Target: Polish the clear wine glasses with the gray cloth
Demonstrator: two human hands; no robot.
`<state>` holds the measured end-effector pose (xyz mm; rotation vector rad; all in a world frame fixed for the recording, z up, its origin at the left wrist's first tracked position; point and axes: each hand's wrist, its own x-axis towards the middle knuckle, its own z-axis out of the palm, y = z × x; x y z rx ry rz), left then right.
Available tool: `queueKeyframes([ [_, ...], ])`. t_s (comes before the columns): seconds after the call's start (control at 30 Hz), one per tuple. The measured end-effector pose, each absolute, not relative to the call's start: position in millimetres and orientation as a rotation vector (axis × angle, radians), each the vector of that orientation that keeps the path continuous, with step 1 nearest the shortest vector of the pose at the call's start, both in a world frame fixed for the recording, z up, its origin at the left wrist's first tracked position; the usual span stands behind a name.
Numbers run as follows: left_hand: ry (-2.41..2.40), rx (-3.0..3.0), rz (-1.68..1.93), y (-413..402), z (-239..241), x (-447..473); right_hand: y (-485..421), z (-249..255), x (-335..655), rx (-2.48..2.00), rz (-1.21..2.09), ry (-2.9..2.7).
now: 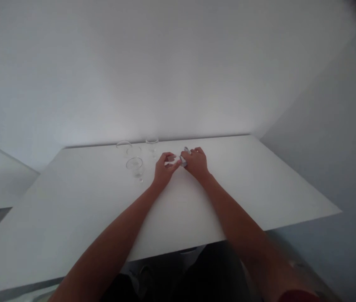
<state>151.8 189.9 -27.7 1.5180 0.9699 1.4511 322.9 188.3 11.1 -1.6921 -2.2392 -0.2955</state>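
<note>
Both of my hands meet above the back half of the white table. My left hand [165,167] curls its thumb and fingers around a clear glass [172,160], lying sideways. My right hand [197,162] is closed on a small grey-white cloth [183,161], pressed against the glass's other end. A bit of grey also shows above the right fingers. The fingers hide much of both things. To the left of my left hand stand several clear stemmed glasses, the nearest glass [134,164] in front and another glass [152,142] by the wall.
The white table [178,218] runs along a plain pale wall [178,75], with a side wall [329,126] at the right. Its front edge is close to my body. A white panel [1,176] stands at the far left. My dark-clad legs [212,272] are below the edge.
</note>
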Motion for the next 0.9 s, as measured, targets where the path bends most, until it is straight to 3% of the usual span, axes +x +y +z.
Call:
queueKeyframes([
  [0.1, 1.053, 1.481, 1.457, 191.3, -27.0, 149.8, 190.9, 4.3, 325.5, -1.653, -0.178, -2.185],
  [0.23, 0.885, 1.699, 1.405, 188.1, -25.7, 146.3, 191.4, -3.3, 342.1, -1.426, 0.479, -2.239],
  [0.3, 0.813, 1.785, 1.383, 187.6, -26.0, 145.9, 191.9, -5.7, 347.8, -1.340, 0.566, -2.233],
  [0.53, 0.693, 1.599, 1.500, 191.8, -24.6, 148.2, 195.7, -9.8, 336.0, -1.676, -0.259, -2.079],
  [0.9, 0.658, 1.442, 1.469, 188.2, -22.1, 150.1, 190.7, -8.5, 328.9, -1.691, -0.351, -1.880],
])
